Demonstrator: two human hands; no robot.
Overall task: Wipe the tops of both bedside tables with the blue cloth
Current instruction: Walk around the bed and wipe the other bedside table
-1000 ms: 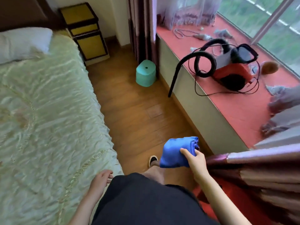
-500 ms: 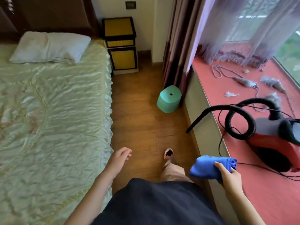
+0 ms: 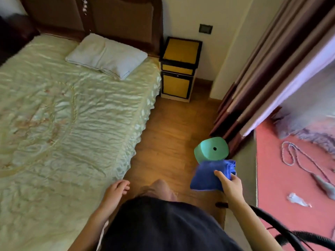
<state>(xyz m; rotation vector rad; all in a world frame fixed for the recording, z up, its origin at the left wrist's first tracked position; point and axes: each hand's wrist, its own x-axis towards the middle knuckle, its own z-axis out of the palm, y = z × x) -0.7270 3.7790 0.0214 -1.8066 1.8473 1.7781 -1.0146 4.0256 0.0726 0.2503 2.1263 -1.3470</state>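
Folded blue cloth [image 3: 210, 175] pinched in right hand [image 3: 229, 185], thumb on top, other fingers beneath, held over wood floor [image 3: 168, 142] just before green stool [image 3: 211, 149]. Left hand [image 3: 116, 192] empty, fingers loosely curled, beside bed [image 3: 72, 113] edge. Yellow bedside table [image 3: 178, 69] ahead at headboard corner, well apart from cloth.

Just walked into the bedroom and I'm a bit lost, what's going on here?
A person stands in the aisle between the bed and the window ledge, facing the yellow bedside table by the headboard. The right hand holds a folded blue cloth; the left hand hangs empty beside the bed. A green stool sits on the floor ahead. The table's top has not been touched yet.
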